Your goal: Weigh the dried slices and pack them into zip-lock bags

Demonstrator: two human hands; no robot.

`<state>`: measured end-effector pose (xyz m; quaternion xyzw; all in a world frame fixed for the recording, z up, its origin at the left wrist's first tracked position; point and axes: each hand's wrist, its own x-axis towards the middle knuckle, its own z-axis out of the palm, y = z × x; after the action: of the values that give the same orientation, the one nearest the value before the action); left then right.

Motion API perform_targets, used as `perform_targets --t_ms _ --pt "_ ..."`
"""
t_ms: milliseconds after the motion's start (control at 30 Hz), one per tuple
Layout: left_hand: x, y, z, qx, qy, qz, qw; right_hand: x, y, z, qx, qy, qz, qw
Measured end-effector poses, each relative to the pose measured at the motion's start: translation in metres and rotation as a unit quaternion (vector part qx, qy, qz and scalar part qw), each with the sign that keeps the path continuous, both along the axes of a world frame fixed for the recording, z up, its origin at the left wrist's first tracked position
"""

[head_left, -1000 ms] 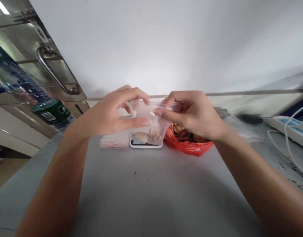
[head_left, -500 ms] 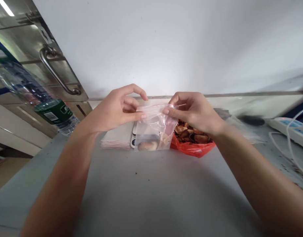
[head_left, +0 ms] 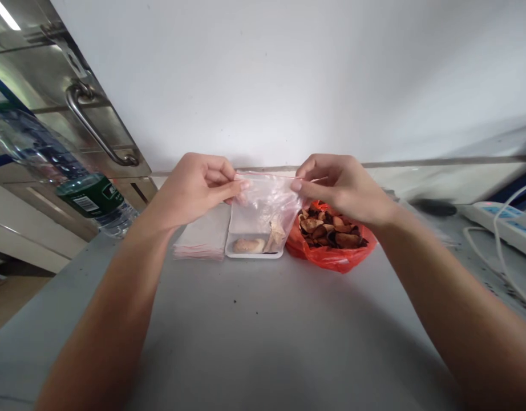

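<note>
A clear zip bag (head_left: 263, 200) with a red line along its top edge is stretched between my two hands. My left hand (head_left: 203, 182) pinches its upper left corner, and my right hand (head_left: 331, 185) pinches the upper right corner. Low in the bag lie pale brown dried slices (head_left: 250, 246). Behind and under the bag shows a white flat device (head_left: 254, 256), mostly covered. Just left of it sits a stack of zip bags (head_left: 201, 237). Under my right hand stands a red plastic bag (head_left: 331, 260), its mouth open, filled with dark-edged dried slices (head_left: 335, 228).
A large plastic bottle with a green label (head_left: 89, 194) stands at the left, by a metal door handle (head_left: 98, 128). At the right are a white device with blue buttons (head_left: 502, 220), a white cable (head_left: 498, 251) and a dark object (head_left: 434, 206). A white wall (head_left: 267, 85) rises behind the grey table (head_left: 246, 342).
My left fingers have closed onto the bag's left corner, where the index finger was raised before. The bag's top is now pulled wider and straighter, and slightly higher.
</note>
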<state>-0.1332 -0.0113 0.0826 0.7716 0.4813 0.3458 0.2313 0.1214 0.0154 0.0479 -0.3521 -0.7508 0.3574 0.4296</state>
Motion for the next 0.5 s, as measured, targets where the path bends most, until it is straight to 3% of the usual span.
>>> perform_targets --t_ms 100,167,267,333,400,500 --pt "-0.001 -0.003 0.003 0.021 0.0 0.017 1.0 0.011 0.0 0.008 -0.013 -0.072 -0.03 0.997" --pt "-0.001 -0.005 0.004 0.03 -0.001 0.02 0.999 0.018 -0.001 0.014 -0.032 -0.228 -0.049 0.972" --pt "0.003 -0.006 0.004 0.031 -0.002 0.011 0.999 0.022 -0.005 0.018 -0.083 -0.49 -0.053 0.866" --pt "0.006 -0.006 0.002 0.025 0.001 -0.006 1.0 0.023 -0.004 0.015 -0.113 -0.567 -0.062 0.814" --pt "0.008 -0.006 0.001 0.017 0.015 -0.022 1.0 0.023 0.0 0.009 -0.134 -0.584 -0.068 0.797" --pt "0.009 -0.005 -0.001 0.004 0.043 -0.033 0.999 0.029 0.008 0.003 -0.122 -0.567 -0.06 0.813"
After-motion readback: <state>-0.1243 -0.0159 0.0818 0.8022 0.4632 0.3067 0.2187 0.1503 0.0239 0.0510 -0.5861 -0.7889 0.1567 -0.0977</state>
